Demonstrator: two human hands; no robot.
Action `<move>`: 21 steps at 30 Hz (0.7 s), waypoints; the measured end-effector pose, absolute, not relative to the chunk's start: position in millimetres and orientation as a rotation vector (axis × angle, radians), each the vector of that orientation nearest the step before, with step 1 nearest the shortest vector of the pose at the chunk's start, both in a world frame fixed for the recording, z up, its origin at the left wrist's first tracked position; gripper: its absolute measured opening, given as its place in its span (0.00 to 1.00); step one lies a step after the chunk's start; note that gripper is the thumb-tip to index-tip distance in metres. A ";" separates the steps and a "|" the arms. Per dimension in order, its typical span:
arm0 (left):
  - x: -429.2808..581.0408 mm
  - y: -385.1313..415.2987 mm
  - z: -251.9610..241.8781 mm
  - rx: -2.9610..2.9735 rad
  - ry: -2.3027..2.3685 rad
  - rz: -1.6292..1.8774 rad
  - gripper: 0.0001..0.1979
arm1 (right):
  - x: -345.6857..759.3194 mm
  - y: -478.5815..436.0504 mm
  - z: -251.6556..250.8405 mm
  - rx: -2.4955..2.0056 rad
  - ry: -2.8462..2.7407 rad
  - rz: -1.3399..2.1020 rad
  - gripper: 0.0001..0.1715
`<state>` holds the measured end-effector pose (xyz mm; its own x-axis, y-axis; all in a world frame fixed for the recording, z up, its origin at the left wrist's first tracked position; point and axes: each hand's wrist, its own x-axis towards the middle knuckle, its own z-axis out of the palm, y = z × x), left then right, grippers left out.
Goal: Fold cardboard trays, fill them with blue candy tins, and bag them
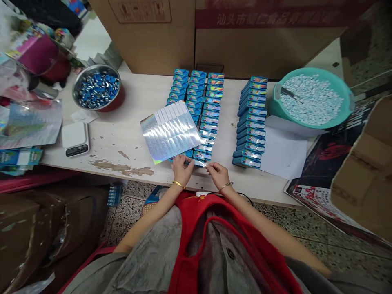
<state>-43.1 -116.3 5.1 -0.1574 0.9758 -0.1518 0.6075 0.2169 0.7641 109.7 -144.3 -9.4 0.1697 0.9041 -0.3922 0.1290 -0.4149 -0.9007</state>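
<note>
Silver strip, lower centre: ends seemingly pinched by my left grip and right grip. Blue packs, centre to right: right two columns appear banded, left two bare. Silver sheet, centre: partly peeled, I judge.

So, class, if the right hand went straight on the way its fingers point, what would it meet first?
Going forward and leftward, the right hand would probably first meet the nearest blue boxes, just past the shiny strip at its fingertips; from this one view, it might pass above them.
</note>
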 end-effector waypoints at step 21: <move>-35.6 -107.3 -1.1 1.707 2.184 0.281 0.25 | 107.1 -152.1 -43.5 -1.766 -1.190 1.328 0.25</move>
<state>-35.6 -107.3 -1.1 -0.2100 0.9656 -0.1533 0.8953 0.2529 0.3666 107.1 -152.1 -43.5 0.0880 0.9154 -0.3927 0.2906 -0.4007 -0.8689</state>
